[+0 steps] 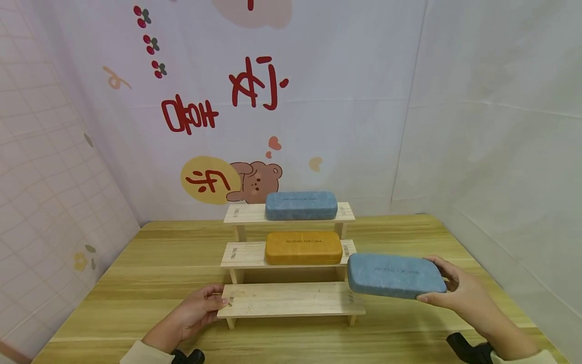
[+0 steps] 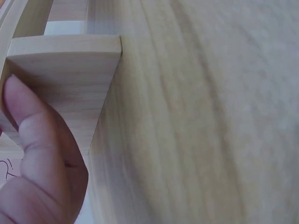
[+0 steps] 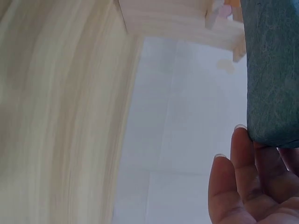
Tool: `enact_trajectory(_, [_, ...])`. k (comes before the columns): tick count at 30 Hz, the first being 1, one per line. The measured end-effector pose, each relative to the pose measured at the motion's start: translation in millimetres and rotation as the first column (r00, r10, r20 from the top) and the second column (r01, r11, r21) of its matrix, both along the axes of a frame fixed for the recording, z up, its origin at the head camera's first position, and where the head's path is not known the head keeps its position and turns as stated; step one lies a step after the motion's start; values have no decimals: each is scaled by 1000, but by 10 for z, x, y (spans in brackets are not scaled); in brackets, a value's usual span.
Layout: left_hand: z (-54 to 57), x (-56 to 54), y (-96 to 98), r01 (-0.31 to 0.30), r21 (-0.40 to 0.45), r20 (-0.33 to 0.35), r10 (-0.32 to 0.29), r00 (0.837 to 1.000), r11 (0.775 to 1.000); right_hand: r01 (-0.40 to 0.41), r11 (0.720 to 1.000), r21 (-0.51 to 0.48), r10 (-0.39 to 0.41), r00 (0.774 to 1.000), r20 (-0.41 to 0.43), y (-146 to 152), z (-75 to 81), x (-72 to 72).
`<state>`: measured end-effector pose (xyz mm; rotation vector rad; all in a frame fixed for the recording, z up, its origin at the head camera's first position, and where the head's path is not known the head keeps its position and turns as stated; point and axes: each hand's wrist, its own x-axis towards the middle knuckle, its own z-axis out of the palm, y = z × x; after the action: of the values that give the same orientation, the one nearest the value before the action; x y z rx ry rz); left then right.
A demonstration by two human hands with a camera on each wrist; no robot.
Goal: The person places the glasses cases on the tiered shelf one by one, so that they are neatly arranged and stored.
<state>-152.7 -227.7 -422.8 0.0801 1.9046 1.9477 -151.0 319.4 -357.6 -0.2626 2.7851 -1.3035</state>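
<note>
A blue glasses case (image 1: 395, 275) with printed lettering is held up at the right of a three-step wooden display stand (image 1: 291, 299). My right hand (image 1: 459, 290) grips it by its right end, thumb at the near side and fingers at the far side. In the right wrist view, fingers (image 3: 245, 161) reach against the end of the case (image 3: 273, 74). My left hand (image 1: 200, 308) pinches the left end of the stand's lowest step, the thumb on top. The left wrist view shows fingers (image 2: 39, 133) under that board.
An orange glasses case (image 1: 303, 248) lies on the middle step, and another blue glasses case (image 1: 301, 206) lies on the top step. The stand is on a wood-grain table (image 1: 173, 253). A printed white cloth (image 1: 345, 101) hangs behind and along the sides.
</note>
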Motion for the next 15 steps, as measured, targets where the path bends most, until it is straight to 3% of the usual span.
enact_trajectory(10, [2,9,7,-1,5,-4,1,1000,1000,-15,1000,-25,14,999,-29,-266,-70,48])
enact_trajectory(15, [-13,-3,2,1,11,-8,-1,1000,1000,-17,995,-95,17,1000,-2,-413,-98,57])
